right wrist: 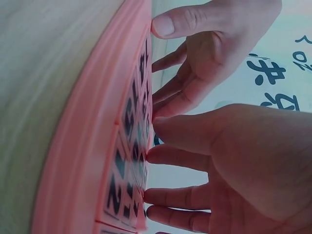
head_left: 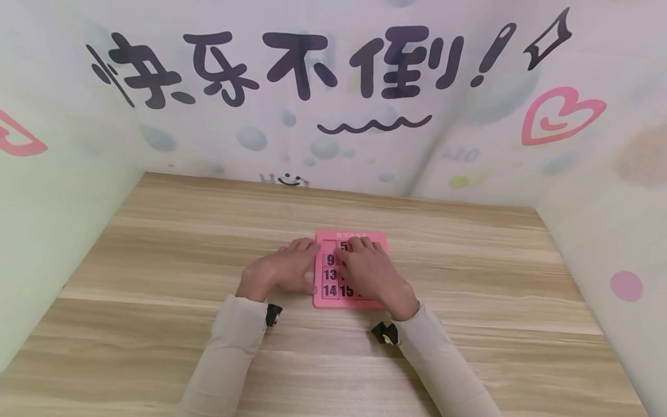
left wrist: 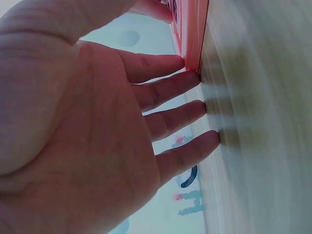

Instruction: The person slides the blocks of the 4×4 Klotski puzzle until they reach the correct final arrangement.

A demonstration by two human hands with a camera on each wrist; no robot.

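Note:
A pink sliding number puzzle (head_left: 324,303) lies flat on the table, its tiles printed with black numbers. Tiles 5, 9, 13, 14 and 15 show in the head view, with a bare slot left of the 5. My left hand (head_left: 292,267) rests at the puzzle's left side, thumb near the lower corner and index fingertip at the frame. Its other fingers (left wrist: 178,119) stretch down towards the tabletop, nearly straight. Over the tiles, my right hand (head_left: 371,271) has its fingertips (right wrist: 153,155) on the number face, thumb and fingers spread. It hides the right-hand tiles.
The wood-grain table (head_left: 172,243) extends around the puzzle on all sides. Behind it stands a white printed backdrop (head_left: 219,139) with large black characters, and side walls of similar cloth flank the table. Black wrist cameras (head_left: 385,333) sit below the cuffs.

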